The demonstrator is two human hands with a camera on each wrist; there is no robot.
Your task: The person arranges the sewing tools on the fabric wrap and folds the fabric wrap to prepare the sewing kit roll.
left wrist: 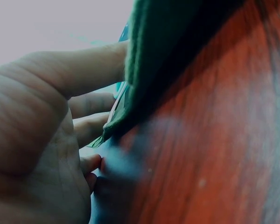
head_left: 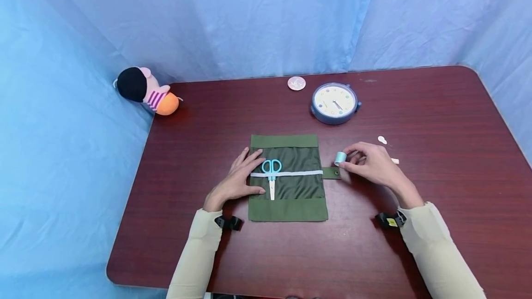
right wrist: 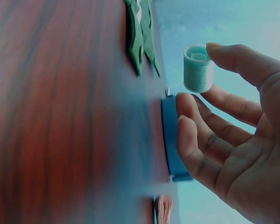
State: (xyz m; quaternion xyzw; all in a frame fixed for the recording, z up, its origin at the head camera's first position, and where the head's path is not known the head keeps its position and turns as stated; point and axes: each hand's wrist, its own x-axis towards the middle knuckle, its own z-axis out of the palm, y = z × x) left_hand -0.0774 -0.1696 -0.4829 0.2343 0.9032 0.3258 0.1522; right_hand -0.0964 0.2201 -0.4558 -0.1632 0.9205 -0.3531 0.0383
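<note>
Fingers [head_left: 250,164] wide on your left, thread spool [head_left: 340,158] held on your right.
Your left hand [head_left: 236,183] rests at nine o'clock on the green cloth [head_left: 287,210]; blue scissors [head_left: 272,177] cross its white band [head_left: 299,173]; a clock [head_left: 334,101] sits at one o'clock; at three o'clock, by the strap [head_left: 329,173], your right hand [head_left: 376,163] pinches the spool.

A curtained-off indoor workspace is indicated by the blue drapes [head_left: 270,22] hung behind and beside the reddish-brown table [head_left: 436,119]; the room beyond is hidden.
</note>
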